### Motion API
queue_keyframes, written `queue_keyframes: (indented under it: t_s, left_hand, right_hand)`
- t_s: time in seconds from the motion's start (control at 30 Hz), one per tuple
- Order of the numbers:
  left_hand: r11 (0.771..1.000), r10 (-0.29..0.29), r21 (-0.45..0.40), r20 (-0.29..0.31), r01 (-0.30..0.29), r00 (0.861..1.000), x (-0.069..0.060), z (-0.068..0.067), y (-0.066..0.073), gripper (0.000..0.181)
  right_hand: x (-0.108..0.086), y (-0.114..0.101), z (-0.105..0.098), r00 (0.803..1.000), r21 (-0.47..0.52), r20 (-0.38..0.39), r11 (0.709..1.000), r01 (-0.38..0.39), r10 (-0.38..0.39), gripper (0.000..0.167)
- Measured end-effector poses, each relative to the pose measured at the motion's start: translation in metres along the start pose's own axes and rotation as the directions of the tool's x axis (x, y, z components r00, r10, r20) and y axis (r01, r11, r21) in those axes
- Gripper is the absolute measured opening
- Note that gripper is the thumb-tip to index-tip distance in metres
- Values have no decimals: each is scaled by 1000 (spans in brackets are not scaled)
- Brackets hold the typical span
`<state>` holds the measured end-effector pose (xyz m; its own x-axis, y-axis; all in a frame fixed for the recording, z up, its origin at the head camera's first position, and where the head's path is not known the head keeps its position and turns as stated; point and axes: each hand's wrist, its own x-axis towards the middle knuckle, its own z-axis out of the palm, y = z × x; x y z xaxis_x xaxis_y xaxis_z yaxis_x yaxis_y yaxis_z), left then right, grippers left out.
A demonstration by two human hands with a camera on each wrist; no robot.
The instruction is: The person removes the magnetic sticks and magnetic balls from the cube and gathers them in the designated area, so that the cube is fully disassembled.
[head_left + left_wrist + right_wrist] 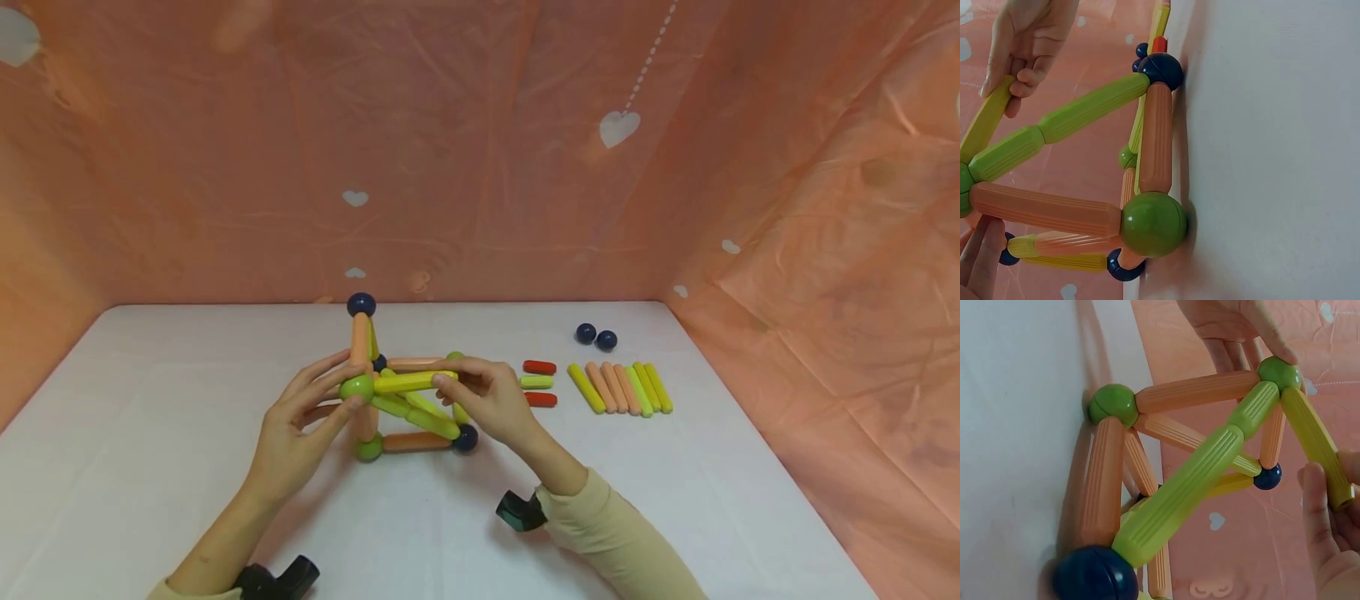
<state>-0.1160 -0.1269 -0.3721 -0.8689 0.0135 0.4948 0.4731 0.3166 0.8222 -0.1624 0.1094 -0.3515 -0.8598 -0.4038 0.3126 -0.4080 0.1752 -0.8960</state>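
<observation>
A frame of sticks and balls stands on the white table, with an orange stick along its front base. My left hand holds the green ball at its raised front corner, thumb and fingers on either side. My right hand pinches the free end of a yellow stick, whose other end meets that ball. From the same ball, joined light green sticks slope down to a dark blue ball. Another green ball sits at the base corner. A dark blue ball tops the frame.
Right of the frame lie short red sticks and a short green stick. Beyond them is a row of longer yellow, orange and green sticks. Two loose dark blue balls rest behind that row. An orange cloth hangs at the back.
</observation>
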Motion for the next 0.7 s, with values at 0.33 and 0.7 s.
queue_keyframes:
  t_s: [0.33, 0.7]
  left_hand:
    - [1000, 6, 4, 5, -6, 1000, 1, 7, 1, 36]
    - [999, 49, -13, 7, -49, 999, 1, 6, 0, 39]
  right_hand:
    - [-3, 9, -7, 985, 87, -175, 996, 16, 0, 23]
    - [-20, 14, -26, 966, 152, -259, 987, 53, -12, 26]
